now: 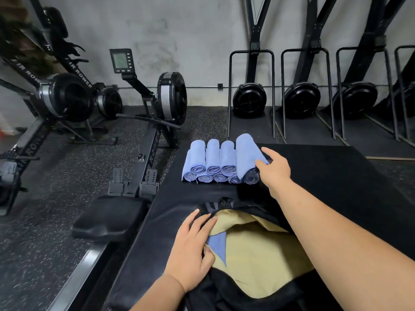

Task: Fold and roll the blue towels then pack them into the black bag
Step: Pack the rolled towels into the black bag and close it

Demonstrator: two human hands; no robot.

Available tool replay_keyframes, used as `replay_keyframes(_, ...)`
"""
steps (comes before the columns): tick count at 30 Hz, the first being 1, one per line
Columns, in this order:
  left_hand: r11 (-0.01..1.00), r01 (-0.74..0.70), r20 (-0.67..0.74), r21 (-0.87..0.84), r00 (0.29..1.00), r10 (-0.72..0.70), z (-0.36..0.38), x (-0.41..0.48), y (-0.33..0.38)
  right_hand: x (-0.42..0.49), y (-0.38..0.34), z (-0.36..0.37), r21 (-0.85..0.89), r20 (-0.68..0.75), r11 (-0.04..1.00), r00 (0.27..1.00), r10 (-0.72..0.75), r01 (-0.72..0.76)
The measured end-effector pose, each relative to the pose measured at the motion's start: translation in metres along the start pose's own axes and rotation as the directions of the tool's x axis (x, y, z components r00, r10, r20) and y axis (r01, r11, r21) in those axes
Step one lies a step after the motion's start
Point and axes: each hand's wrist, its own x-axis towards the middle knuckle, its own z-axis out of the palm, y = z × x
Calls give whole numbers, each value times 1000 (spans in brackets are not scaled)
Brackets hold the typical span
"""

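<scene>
OK, the step in hand reads as packing: take one roll off the stack and put it in the bag.

The right hand (275,171) is at the near end of the top-right roll (246,151) on the stack of rolled blue towels (213,162). Its fingers are spread and touching the roll, not closed round it. That roll looks fatter and looser than its neighbours, and its outer flap hangs over the end.

The left hand (190,245) grips the rim of the black bag (247,295), fingers curled over the edge and thumb inside, holding the mouth open. The tan lining (258,254) shows, and one blue towel (219,245) is already in there by the thumb.

The stack sits on the black mat (325,176) just beyond the bag, apart from the air rower (157,108) on the left.

How to do it well, my read:
- Wrap the hand round the roll mid-length, thumb under and fingers over the loose flap, so it can't unwind.
- Lift straight up before pulling back. It rests on the lower rolls and touches the next top one, so dragging would likely topple or unroll them.
- Hold the bag mouth wide with the left hand.
- Lay it flap-down beside the towel already inside so the rest fit in rows.

Main risk is the flap opening mid-carry. If it does, re-roll on the mat; don't stuff it in.
</scene>
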Motion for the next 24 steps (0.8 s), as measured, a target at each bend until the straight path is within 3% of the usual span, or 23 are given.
replay_keyframes(6,996,-7,56,92,998,2,-12,5,2,-73,-7,-47,119,122,993,992,-38,24)
replay_keyframes(11,992,-22,77,120,997,13,-35,12,18,-131,-3,-86,257,282,965,959,-26,-50)
replay_keyframes(24,988,23,271,154,960,-65,-62,14,42,-195,48,-178,284,706,899,707,40,-334)
